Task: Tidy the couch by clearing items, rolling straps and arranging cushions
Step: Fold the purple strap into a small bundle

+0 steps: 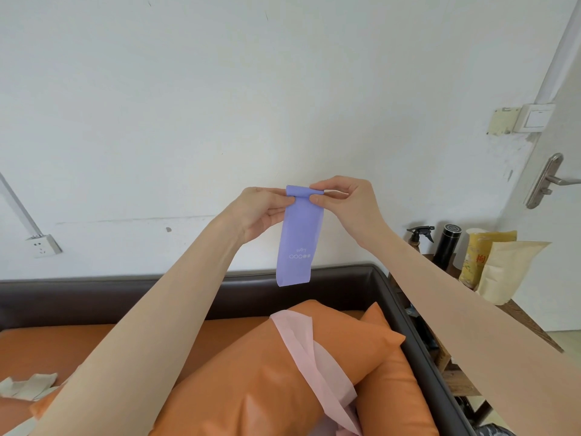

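Note:
A purple strap (298,237) hangs in the air in front of the white wall, its top end wound into a small roll. My left hand (262,212) pinches the roll's left end and my right hand (342,201) pinches its right end. The free tail with white print dangles above the couch's dark back (125,294). Below, a pink strap (314,357) lies draped across an orange cushion (251,388). A second orange cushion (399,382) leans against the couch's right arm.
Crumpled pale paper (28,385) lies on the orange seat at the lower left. Right of the couch, a wooden side table (528,322) carries a spray bottle (419,236), a black flask (448,245) and paper bags (503,269). A door with a metal handle (553,177) stands at the right.

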